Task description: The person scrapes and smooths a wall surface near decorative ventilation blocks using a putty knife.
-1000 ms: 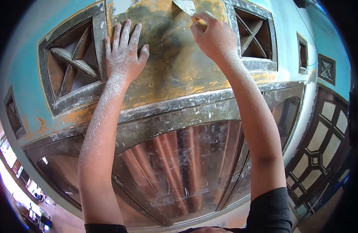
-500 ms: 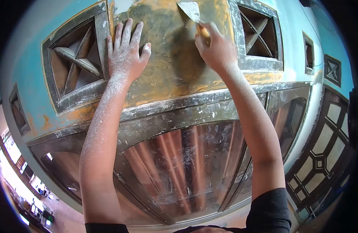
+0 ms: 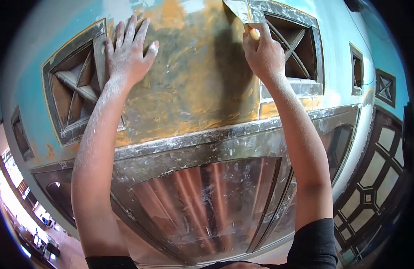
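Note:
My right hand (image 3: 266, 51) is closed round the yellowish handle of a putty knife (image 3: 236, 10). Its broad metal blade points up and left, overlapping the wall close to the left edge of the right vent frame (image 3: 321, 49). My left hand (image 3: 129, 51), dusted with white powder, lies with fingers spread at the wall beside the left vent frame (image 3: 49, 85). Between both hands is a scraped wall patch (image 3: 184, 85), mottled grey-brown and orange. White dust also coats both forearms.
Below the patch runs a dark, paint-spotted wooden ledge (image 3: 189, 140). Under it is a window (image 3: 202, 197) with reddish curtains behind the glass. A dark panelled door (image 3: 373, 179) stands at the right. Bright openings and a tiled floor (image 3: 65, 244) show at lower left.
The putty knife and my right hand have moved right, toward the right vent frame. My left hand has shifted left, still spread. The view has tilted slightly.

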Action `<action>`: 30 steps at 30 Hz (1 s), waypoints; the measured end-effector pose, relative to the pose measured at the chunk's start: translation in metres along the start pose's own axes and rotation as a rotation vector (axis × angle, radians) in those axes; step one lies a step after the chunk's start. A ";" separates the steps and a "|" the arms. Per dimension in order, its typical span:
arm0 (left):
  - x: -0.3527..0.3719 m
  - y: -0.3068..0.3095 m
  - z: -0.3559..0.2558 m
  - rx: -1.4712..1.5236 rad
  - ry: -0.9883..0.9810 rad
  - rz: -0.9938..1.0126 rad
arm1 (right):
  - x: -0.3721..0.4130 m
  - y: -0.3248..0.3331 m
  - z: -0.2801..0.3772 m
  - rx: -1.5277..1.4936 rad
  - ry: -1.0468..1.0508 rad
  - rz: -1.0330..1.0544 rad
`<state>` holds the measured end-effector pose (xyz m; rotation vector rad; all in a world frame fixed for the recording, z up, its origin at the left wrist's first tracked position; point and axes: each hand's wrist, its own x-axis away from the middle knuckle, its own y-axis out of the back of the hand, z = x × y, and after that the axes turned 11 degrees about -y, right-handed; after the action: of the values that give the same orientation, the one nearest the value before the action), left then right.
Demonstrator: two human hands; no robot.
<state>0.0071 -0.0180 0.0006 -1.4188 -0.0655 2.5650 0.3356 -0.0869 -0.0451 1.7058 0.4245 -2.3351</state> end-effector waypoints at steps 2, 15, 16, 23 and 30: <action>-0.027 -0.011 -0.012 -0.025 0.014 -0.027 | -0.026 -0.001 -0.002 0.091 0.014 -0.029; -0.068 0.017 -0.075 0.095 0.024 0.113 | -0.064 0.024 0.041 0.017 -0.066 0.042; -0.068 0.012 -0.072 0.109 0.022 0.099 | -0.060 0.021 0.036 0.022 -0.068 0.047; -0.066 0.012 -0.073 0.120 0.029 0.088 | -0.025 0.010 0.013 0.153 -0.022 0.017; -0.063 0.006 -0.071 0.111 0.009 0.028 | -0.029 0.020 0.025 0.149 0.018 -0.033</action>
<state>0.0986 -0.0408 0.0142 -1.3999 0.0972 2.5415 0.3293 -0.1141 -0.0123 1.7985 0.2904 -2.4316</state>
